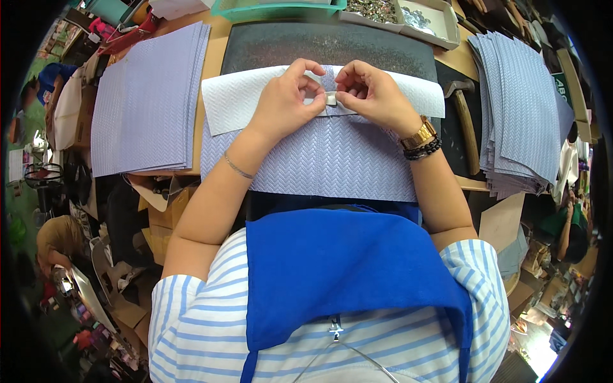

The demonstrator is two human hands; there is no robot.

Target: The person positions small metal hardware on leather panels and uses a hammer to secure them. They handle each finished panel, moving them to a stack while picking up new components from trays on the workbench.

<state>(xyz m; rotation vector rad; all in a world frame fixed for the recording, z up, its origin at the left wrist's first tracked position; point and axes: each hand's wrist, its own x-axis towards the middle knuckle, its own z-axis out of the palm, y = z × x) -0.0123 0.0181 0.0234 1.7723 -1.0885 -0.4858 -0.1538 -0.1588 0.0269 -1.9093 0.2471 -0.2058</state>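
Note:
A lavender sheet with a woven, herringbone-like texture (319,159) lies in front of me, its far edge folded back to show the white underside (236,102). At the middle of the fold is a small whitish piece (331,98), too small to name. My left hand (290,96) pinches at its left side, thumb and fingers closed. From the right, my right hand (373,92) pinches at the same piece, its fingertips curled toward the thumb. Both hands rest over the folded strip, and their fingertips partly hide the piece.
Under the sheet lies a dark board (268,48). Stacks of similar lavender sheets stand left (147,102) and right (520,108). A wooden-handled hammer (468,124) lies at the right. Beyond the board are a box of small metal parts (431,22) and a green tray (281,11).

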